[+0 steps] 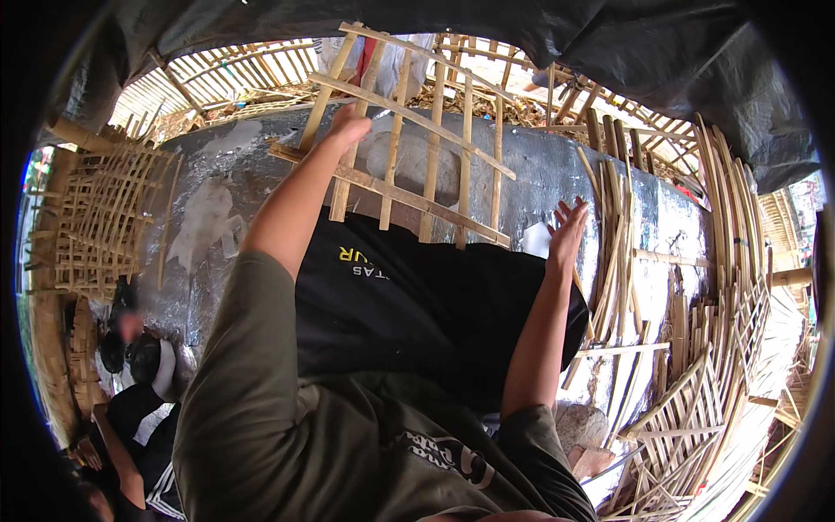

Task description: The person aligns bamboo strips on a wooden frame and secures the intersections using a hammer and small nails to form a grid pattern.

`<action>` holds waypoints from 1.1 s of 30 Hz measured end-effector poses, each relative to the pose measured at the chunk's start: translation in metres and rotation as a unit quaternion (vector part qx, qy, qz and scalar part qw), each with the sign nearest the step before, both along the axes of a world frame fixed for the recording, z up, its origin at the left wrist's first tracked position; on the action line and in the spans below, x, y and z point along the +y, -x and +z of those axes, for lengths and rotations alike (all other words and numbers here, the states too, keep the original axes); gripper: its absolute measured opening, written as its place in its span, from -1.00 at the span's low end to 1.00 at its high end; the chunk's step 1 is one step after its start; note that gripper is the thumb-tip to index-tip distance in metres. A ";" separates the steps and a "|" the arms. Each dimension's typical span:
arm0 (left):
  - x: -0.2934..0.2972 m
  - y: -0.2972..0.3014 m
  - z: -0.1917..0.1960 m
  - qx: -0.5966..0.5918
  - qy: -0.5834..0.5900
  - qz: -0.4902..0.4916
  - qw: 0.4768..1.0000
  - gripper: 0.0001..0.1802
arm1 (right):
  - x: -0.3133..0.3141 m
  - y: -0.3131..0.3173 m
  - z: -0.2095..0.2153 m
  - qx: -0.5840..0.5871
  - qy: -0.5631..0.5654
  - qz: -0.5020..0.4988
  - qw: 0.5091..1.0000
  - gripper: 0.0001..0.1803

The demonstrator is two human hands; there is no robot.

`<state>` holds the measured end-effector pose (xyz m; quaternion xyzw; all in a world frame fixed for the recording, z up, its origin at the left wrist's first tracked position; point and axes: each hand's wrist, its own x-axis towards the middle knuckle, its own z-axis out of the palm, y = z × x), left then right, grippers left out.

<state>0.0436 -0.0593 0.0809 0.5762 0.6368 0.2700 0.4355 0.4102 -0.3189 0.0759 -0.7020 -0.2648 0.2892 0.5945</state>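
The left hand (pixel 350 130) grips the bamboo lattice (pixel 432 161); the right hand (pixel 567 233) is spread wide near the loose bamboo strips (pixel 616 235).

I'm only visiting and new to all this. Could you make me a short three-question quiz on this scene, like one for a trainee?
1. True or false: the left hand grips the slatted frame.

2. Choose one. The right hand is:
A) clenched in a fist
B) open, apart from the frame
C) pulling on the frame's edge

3. Fill in the gap: the pile of long strips lies on the person's ____ side.

Key:
1. True.
2. B.
3. right.
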 end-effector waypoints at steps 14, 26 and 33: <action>0.036 0.015 -0.072 0.005 -0.029 -0.075 0.997 -0.79 | 0.015 -0.005 -0.033 -0.270 0.314 0.164 0.896 -0.54; 0.058 0.006 -0.082 0.057 -0.054 -0.110 0.991 -0.68 | 0.051 0.018 -0.052 -0.271 0.310 0.325 0.852 -0.59; 0.061 0.031 -0.031 0.038 -0.099 -0.117 0.987 -0.69 | 0.056 0.040 -0.016 -0.154 0.196 0.328 0.911 -0.73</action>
